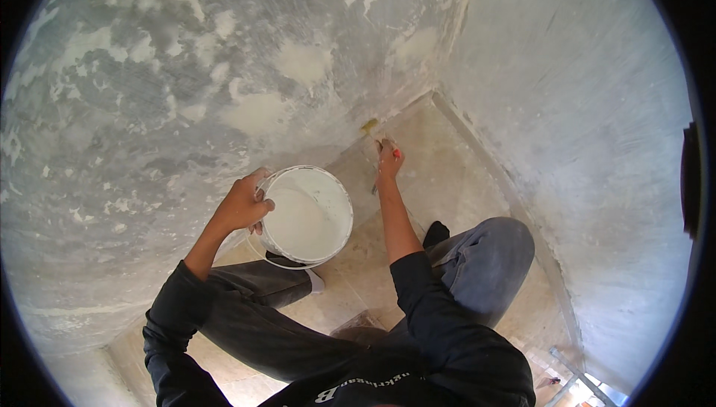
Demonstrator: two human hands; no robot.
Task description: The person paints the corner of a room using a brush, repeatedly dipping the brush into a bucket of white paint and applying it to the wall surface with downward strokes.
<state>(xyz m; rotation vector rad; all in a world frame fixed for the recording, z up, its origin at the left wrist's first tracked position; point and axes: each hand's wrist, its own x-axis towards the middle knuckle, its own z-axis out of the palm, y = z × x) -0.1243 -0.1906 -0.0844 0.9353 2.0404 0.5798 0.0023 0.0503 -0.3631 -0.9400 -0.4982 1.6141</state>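
My left hand grips the left side of a white plastic bucket at its rim. Off-white liquid, like paint, lies inside the tilted bucket, and its thin wire handle hangs down at the near side. Farther right, my right hand is closed around a small paintbrush, mostly hidden by the fingers. Its yellowish bristles are at the foot of the left wall, close to the floor edge. A bit of red shows at the hand's right side.
The grey plastered wall on the left bears pale patches. A second grey wall meets it at a corner ahead. My bent legs rest over the beige tiled floor. Metal bars stand at lower right.
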